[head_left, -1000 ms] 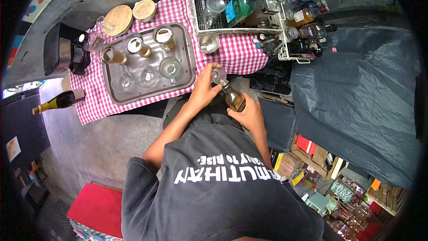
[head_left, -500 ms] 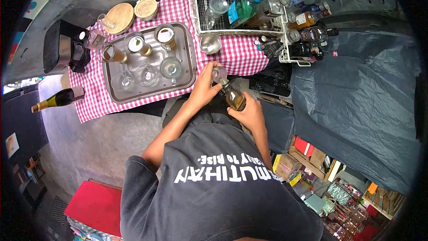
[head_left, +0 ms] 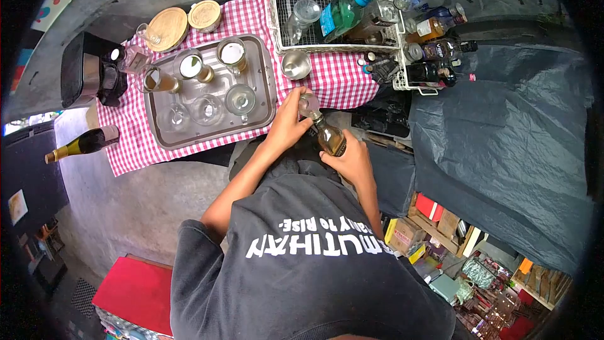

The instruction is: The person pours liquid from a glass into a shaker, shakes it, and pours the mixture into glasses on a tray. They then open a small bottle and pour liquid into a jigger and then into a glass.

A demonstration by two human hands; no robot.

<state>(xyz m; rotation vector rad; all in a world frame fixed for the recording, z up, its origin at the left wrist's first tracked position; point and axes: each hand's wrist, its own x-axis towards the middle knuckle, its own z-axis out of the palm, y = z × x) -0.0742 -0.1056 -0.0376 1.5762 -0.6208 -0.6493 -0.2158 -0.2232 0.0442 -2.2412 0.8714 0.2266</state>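
My left hand [head_left: 289,124] is closed round a small clear glass [head_left: 308,104] in front of my body. My right hand [head_left: 353,160] grips a glass bottle [head_left: 331,139] with a dark label and brownish liquid inside. The bottle is tilted, its neck at the mouth of the glass; whether liquid is flowing is too small to tell. Just beyond the glass, a metal cup [head_left: 296,65] stands on the checked cloth [head_left: 333,79]. To the left, a brown tray [head_left: 211,132] carries several glass cups, some with drinks, such as a filled cup [head_left: 231,55], and some without.
A white wire basket [head_left: 272,16] holds a green bottle [head_left: 346,16] and glassware. More bottles [head_left: 434,28] crowd a rack at right. Wooden lids [head_left: 168,27], a black appliance [head_left: 88,69] and a dark wine bottle [head_left: 85,143] lie leftward. A red-topped seat [head_left: 135,293] is at lower left.
Both hands keep the same hold on the glass and bottle, almost still. The view has shifted very slightly.
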